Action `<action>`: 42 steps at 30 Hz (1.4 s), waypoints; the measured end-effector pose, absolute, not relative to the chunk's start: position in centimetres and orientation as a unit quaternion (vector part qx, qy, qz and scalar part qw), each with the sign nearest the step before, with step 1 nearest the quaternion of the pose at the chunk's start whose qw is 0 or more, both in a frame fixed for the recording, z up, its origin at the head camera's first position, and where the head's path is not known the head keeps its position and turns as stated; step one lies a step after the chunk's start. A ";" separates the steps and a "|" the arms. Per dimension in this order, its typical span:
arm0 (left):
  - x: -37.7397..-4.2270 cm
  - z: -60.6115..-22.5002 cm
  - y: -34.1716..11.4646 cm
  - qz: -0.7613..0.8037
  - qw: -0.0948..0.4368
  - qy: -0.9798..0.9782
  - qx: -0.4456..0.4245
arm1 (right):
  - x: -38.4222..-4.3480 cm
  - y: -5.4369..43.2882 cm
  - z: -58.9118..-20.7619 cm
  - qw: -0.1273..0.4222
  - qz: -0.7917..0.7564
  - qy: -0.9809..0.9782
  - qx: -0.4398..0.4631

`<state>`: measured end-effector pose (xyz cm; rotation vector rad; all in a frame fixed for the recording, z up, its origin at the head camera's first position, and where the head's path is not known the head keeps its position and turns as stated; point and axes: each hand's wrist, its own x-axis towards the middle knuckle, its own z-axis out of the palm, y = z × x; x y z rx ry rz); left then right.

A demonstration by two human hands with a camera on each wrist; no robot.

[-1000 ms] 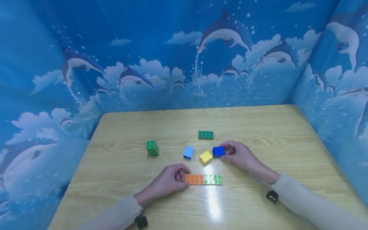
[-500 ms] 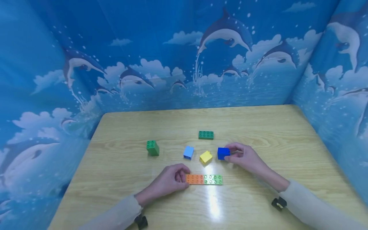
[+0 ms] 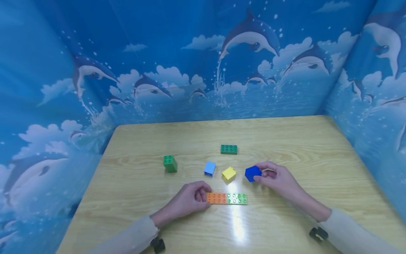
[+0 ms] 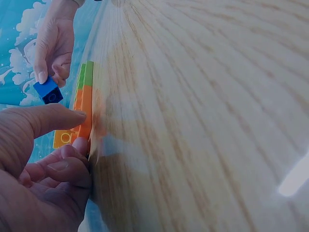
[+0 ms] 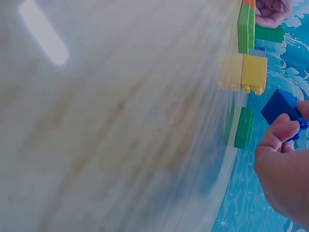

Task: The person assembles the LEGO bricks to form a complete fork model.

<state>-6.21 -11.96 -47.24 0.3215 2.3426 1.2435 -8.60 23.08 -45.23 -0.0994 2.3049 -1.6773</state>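
To the right of the yellow brick (image 3: pixel 229 174), above the wooden table (image 3: pixel 285 141), I pinch the dark blue brick (image 3: pixel 252 174) between the thumb and fingers of my right hand (image 3: pixel 280 179); it is tilted, its studs toward my palm. On the near side, my left hand (image 3: pixel 190 197) has thumb and fingers partly closed on the left end of the orange brick (image 3: pixel 216 198), with the light green brick (image 3: pixel 237 199) end to end on its right. Farther off lie the light blue brick (image 3: pixel 209 168) and the dark green brick (image 3: pixel 229 149); the tall green brick (image 3: pixel 170 164) stands left.
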 end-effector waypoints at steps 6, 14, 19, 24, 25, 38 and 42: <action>-6.1 -47.4 -12.0 0.451 0.230 0.854 0.118 | -8.0 22.9 -45.3 0.135 -0.600 0.787 -0.050; -6.0 -47.4 -12.0 0.454 0.227 0.853 0.120 | -7.1 22.4 -45.6 0.126 -0.600 0.786 -0.081; -6.0 -47.2 -12.0 0.458 0.227 0.851 0.122 | -6.5 22.3 -45.7 0.122 -0.587 0.794 -0.098; -6.0 -47.1 -11.9 0.457 0.228 0.851 0.118 | -6.0 22.1 -46.0 0.114 -0.571 0.803 -0.125; -6.0 -47.1 -11.9 0.457 0.228 0.852 0.118 | -6.0 22.0 -46.1 0.112 -0.569 0.804 -0.131; -6.0 -47.3 -11.8 0.451 0.223 0.856 0.123 | -5.4 21.8 -45.3 0.117 -0.556 0.805 -0.172; -5.9 -47.3 -11.8 0.452 0.222 0.855 0.123 | -5.3 21.9 -45.3 0.128 -0.541 0.811 -0.180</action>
